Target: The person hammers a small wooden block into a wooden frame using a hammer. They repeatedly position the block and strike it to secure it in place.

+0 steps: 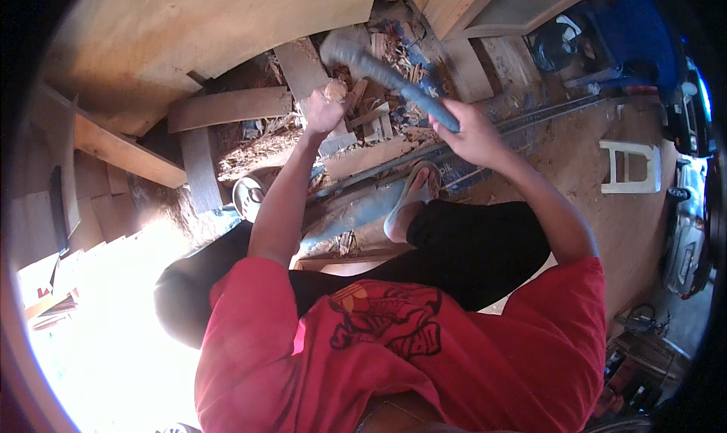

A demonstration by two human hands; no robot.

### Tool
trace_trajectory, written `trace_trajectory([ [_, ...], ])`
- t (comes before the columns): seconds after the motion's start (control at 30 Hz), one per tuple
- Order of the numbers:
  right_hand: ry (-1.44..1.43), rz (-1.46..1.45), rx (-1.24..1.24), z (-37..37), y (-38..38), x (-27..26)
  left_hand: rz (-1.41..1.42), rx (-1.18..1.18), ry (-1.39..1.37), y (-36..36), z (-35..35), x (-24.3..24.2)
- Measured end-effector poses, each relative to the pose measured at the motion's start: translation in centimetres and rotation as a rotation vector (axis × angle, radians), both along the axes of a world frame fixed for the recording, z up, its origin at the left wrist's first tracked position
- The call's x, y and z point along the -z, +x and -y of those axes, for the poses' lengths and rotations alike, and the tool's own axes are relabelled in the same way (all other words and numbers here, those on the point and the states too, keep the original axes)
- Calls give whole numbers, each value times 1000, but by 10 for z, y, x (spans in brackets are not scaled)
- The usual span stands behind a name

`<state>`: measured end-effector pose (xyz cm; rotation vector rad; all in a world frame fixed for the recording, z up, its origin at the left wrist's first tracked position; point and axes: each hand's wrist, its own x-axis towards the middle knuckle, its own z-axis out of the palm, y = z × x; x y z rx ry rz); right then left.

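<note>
My left hand (325, 112) is closed around a short wooden handle (335, 90), whose round, worn end points up towards me; the part below the fist is hidden. My right hand (474, 135) grips the lower end of a hammer (417, 95) with a blue-grey handle. The hammer slants up to the left, and its blurred head is above and beside the left fist. Under the left hand lies a wooden board (301, 64), with wood chips (397, 52) and short offcuts around it.
A large wooden panel (227, 24) stands at the upper left. Planks (230, 108) lie left of my hands. My sandalled feet (417, 191) are near a long bar. A white plastic stool (630, 166) lies at the right, with parked vehicles (684, 240) beyond.
</note>
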<state>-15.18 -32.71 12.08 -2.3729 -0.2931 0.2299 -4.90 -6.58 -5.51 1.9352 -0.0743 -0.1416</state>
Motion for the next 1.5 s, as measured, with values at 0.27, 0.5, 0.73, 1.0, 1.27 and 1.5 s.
trace_trajectory([
  [0.27, -49, -47, 98, -11, 8, 11, 42, 117, -44, 0, 5, -18],
  [0.5, 57, 51, 118, 11, 16, 14, 69, 161, 51, 8, -2, 18],
  [0.73, -256, -118, 110, 5, -1, 22, 77, 105, -264, 15, 0, 35],
  [1.0, 66, 228, 148, 11, 3, 16, -165, 96, -415, 15, -3, 38],
  [1.27, -268, -37, 35, 4, 0, 18, -24, 114, -266, 16, 0, 30],
  [1.5, -113, 169, 165, -3, 6, 18, -17, 129, -347, 13, -1, 31],
])
